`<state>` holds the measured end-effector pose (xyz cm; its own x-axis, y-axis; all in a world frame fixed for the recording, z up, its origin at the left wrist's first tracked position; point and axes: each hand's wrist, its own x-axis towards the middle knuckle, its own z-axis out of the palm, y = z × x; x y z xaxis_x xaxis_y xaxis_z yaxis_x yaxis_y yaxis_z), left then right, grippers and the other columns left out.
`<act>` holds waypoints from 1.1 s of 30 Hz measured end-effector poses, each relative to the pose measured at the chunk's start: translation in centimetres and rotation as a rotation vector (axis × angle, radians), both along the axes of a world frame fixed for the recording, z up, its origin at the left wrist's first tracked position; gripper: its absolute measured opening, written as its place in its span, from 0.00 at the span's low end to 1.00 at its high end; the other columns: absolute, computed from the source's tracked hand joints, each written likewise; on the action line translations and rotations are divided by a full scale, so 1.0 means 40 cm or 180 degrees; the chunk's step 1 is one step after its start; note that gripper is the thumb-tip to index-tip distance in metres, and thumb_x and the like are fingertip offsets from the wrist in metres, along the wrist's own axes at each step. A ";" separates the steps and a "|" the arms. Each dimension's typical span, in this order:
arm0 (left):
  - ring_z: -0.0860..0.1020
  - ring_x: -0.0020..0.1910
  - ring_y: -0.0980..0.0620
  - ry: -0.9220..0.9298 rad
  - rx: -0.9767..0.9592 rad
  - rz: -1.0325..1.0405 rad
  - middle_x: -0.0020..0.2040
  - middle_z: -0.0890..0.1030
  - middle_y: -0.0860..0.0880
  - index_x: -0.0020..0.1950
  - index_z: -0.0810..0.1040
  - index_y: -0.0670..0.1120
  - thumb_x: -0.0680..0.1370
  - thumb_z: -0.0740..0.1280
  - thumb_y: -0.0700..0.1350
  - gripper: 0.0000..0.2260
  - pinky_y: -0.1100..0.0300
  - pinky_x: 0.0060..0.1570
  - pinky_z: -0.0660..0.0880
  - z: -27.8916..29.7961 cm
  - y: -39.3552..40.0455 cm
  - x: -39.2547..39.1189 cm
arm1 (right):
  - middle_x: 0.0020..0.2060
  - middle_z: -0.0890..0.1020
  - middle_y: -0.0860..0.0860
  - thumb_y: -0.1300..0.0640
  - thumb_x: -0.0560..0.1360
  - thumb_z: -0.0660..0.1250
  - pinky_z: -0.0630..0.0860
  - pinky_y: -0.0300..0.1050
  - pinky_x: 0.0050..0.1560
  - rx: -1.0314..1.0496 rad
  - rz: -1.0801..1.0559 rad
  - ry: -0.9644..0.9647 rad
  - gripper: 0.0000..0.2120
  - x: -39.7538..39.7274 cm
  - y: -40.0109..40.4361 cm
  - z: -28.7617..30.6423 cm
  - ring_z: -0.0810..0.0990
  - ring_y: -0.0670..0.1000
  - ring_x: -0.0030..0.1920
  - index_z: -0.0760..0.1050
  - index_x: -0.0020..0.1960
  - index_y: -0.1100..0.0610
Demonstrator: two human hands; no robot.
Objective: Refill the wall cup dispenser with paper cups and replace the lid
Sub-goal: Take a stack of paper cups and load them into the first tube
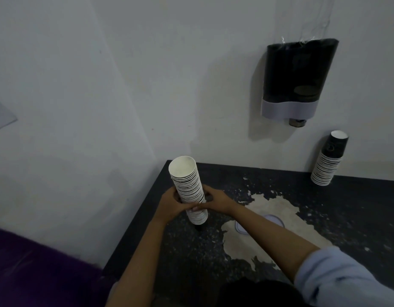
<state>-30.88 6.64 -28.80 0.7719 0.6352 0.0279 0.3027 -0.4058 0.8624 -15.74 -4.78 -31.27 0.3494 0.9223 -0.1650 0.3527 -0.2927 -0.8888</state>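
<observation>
Left hand and right hand both clasp a tall stack of white-rimmed paper cups, dark wall-mounted cup dispenser up-right of them.

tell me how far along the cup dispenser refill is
Done: the lid is off, lying on the table. In hand: both the left hand and right hand grip a stack of cups. Left: load the wall dispenser, possibly the second stack, then refit the lid.

White-rimmed black cups, black dispenser with grey band, black speckled table worn beige.
</observation>
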 end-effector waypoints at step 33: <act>0.77 0.60 0.49 -0.1064 -0.0235 0.0027 0.61 0.78 0.51 0.66 0.73 0.48 0.67 0.76 0.52 0.29 0.51 0.59 0.77 0.266 0.019 0.199 | 0.59 0.78 0.50 0.60 0.77 0.62 0.77 0.37 0.51 0.1265 -0.0894 -0.0338 0.16 0.184 -0.044 0.345 0.78 0.51 0.60 0.74 0.65 0.54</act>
<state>-22.93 7.38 -18.17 0.7225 0.6512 0.2323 0.0012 -0.3371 0.9415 -8.40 -6.54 -17.47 0.5893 0.7744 0.2302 0.4033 -0.0351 -0.9144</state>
